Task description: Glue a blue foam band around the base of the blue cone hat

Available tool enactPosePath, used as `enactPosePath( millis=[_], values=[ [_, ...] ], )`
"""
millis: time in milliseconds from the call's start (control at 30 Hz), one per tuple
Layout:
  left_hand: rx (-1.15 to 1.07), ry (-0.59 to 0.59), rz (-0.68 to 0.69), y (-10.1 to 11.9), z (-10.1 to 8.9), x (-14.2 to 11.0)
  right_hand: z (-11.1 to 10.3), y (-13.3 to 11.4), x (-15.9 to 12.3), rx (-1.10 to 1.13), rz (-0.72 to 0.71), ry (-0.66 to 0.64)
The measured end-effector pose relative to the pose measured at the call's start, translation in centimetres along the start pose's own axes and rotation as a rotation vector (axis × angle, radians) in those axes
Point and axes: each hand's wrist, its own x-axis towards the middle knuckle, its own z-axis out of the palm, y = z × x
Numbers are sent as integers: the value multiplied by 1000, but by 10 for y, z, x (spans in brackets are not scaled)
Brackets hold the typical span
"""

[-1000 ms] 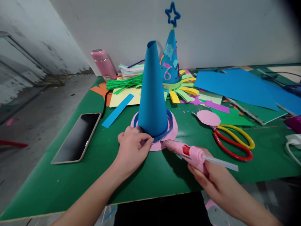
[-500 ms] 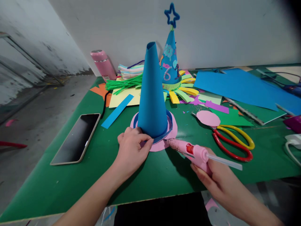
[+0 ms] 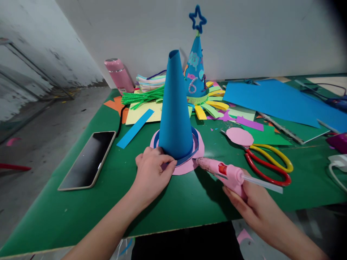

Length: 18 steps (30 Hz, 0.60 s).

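A tall blue paper cone [image 3: 175, 112], open at its top, stands upright on a pink paper disc [image 3: 187, 167]. Around the cone's foot runs a blue paper strip [image 3: 187, 157], set on edge. My left hand [image 3: 155, 164] pinches the strip at the near side, thumb and fingers pressed together. In my right hand [image 3: 252, 202] is a pink hot glue gun [image 3: 222, 171] with a clear glue stick out of its back. Its nozzle points left, at the disc's right front edge by the strip; whether it touches cannot be seen.
Left lie a phone [image 3: 88, 160] and a blue paper strip [image 3: 135, 128]. Red-and-yellow scissors [image 3: 268, 168] rest at right under a pink paper oval [image 3: 240, 137]. Behind stand a decorated blue hat [image 3: 195, 68], green pipe cleaners [image 3: 143, 96], a pink bottle [image 3: 119, 76] and blue sheets [image 3: 268, 101].
My right hand has drawn the glue gun slightly to the right along the disc's edge. My left hand and the cone hold their place.
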Motion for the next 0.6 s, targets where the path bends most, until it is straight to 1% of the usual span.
enactPosePath(
  millis=[267,600],
  values=[
    [-8,-13,-7,-1,-1,0,0,-2,2,5,6,5],
    [-3,-4,9,-1,0,0,0,-2,2,-44,-14,23]
  ],
)
